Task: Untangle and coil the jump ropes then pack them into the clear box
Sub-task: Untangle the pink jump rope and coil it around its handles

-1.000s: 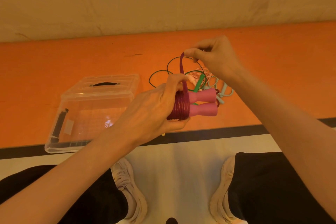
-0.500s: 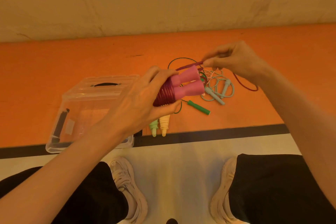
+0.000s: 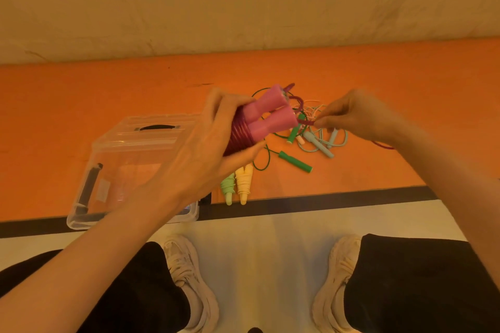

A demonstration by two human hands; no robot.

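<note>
step: I read this as the tail end of coiling the pink rope (image 3: 259, 121); cord already wound round the paired handles, only a short free end left out.
left hand (image 3: 216, 149): fingers curled round the wound part of the pink rope, holding it in the air above the near edge of the orange mat (image 3: 81, 94), handles pointing up and to the right.
right hand (image 3: 351, 116): pinching the loose purple cord end (image 3: 305, 122) between thumb and fingertips, just off the handle tips; a bit more purple cord shows past the wrist.
clear box (image 3: 130, 159): on the mat to the left, lid off or tipped back behind it, I can't tell which; looks to hold no ropes, though my left arm covers part of it.
done ropes: the green-and-yellow bundle (image 3: 238, 184) lies wound on the mat just right of the box, not yet packed.
left to do: green rope (image 3: 295, 161) and pale blue rope (image 3: 319, 143) lie in a loose tangle on the mat under my hands, with a pale cord mixed in.
next move, my guess: tuck or loop the free end so the winding holds, keeping the left grip tight or the turns could slip, then drop the bundle in the box.
</note>
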